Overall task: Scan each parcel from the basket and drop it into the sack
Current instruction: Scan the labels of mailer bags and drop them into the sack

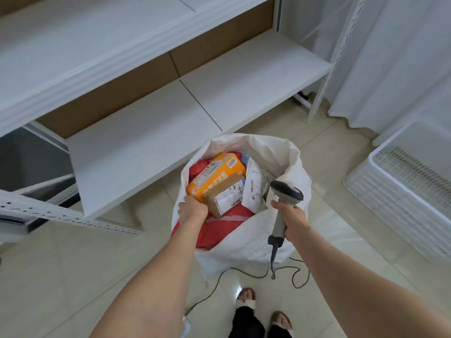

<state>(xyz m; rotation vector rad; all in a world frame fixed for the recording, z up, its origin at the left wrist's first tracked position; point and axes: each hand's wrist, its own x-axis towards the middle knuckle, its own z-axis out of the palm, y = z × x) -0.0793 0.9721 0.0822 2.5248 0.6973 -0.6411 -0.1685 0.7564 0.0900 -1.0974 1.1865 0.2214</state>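
Note:
The white woven sack [258, 242] stands open on the floor by my feet. Inside lie an orange parcel [219, 170], a brown taped parcel [225, 193] resting against it, a white envelope parcel [253, 189] and red bags [219, 231]. My left hand [192, 209] is inside the sack's left rim, knuckles up. It touches the near corner of the orange parcel and the brown parcel's left end; its fingertips are hidden. My right hand [291, 219] grips the handle of a grey barcode scanner [286, 192] over the sack's right rim. The white basket [380, 154] stands at the right.
White metal shelving [195, 103] runs close behind the sack and to the left, its low shelf edge overhanging near the sack. The scanner's cable [246, 270] loops across the tiled floor [329, 167] in front of my feet. A white curtain [395, 57] hangs at the right.

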